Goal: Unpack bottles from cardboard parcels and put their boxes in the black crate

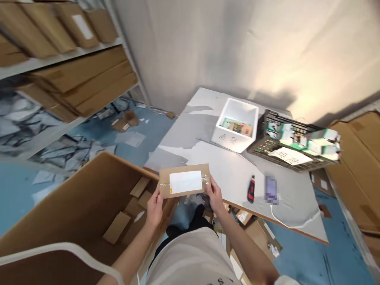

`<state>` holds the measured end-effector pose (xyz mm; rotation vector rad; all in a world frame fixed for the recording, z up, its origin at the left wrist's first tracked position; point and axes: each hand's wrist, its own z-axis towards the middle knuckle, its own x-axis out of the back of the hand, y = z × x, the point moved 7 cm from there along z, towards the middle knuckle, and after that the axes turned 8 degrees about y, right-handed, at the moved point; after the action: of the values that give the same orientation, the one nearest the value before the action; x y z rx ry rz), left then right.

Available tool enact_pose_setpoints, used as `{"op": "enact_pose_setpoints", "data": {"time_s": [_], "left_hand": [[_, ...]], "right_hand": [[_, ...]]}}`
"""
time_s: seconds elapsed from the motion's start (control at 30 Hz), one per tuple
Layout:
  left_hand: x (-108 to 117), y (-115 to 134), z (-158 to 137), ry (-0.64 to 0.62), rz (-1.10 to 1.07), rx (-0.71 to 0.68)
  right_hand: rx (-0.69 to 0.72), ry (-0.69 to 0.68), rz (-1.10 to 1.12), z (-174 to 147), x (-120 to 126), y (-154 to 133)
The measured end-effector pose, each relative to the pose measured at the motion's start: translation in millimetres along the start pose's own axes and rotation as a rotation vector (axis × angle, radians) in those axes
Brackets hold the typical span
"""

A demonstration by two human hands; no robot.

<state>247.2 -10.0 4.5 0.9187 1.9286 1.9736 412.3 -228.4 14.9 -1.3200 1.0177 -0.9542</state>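
Observation:
Between my two hands is a small brown cardboard box (164,178) with a white label and clear tape on its upper face. My left hand (154,208) grips its left end, thumb in front. At the right end my right hand (215,194) closes on the edge. The box is held level over the near edge of the table (178,138). Below and left of it stands a large open carton (74,198) with several smaller boxes (117,227) lying inside.
On the table are a white bin (234,140) with packets, a black crate (297,154) of green-and-white boxes, a red-black utility knife (251,190) and a blurred phone (271,190) on a cable. Shelves (74,53) with cartons stand left. Cardboard scraps (261,237) litter the floor.

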Motion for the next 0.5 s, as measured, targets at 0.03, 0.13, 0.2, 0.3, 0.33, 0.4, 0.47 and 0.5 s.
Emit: {"op": "enact_pose_setpoints", "data": {"time_s": [0.03, 0.13, 0.2, 0.3, 0.33, 0.4, 0.47, 0.5], "left_hand": [[-27, 1, 7, -0.056, -0.043, -0.007], [-107, -5, 22, -0.195, -0.171, 0.038], [-155, -10, 28, -0.278, -0.235, 0.085], [-211, -15, 33, -0.391, -0.293, 0.144], [-225, -16, 33, -0.421, -0.303, 0.157], [-248, -18, 35, -0.467, -0.306, 0.176], [-263, -21, 38, -0.485, -0.287, 0.186], [-268, -24, 39, -0.486, -0.269, 0.189]], "right_hand": [[-0.013, 0.074, -0.006, 5, 25, 6], [-0.052, 0.251, -0.025, 20, 92, 25], [-0.066, 0.323, -0.039, 28, 127, 36], [-0.077, 0.396, -0.038, 38, 166, 48], [-0.08, 0.411, -0.03, 40, 175, 50], [-0.087, 0.426, -0.007, 44, 187, 55], [-0.094, 0.431, 0.016, 47, 194, 59], [-0.099, 0.438, 0.022, 48, 197, 61]]}}
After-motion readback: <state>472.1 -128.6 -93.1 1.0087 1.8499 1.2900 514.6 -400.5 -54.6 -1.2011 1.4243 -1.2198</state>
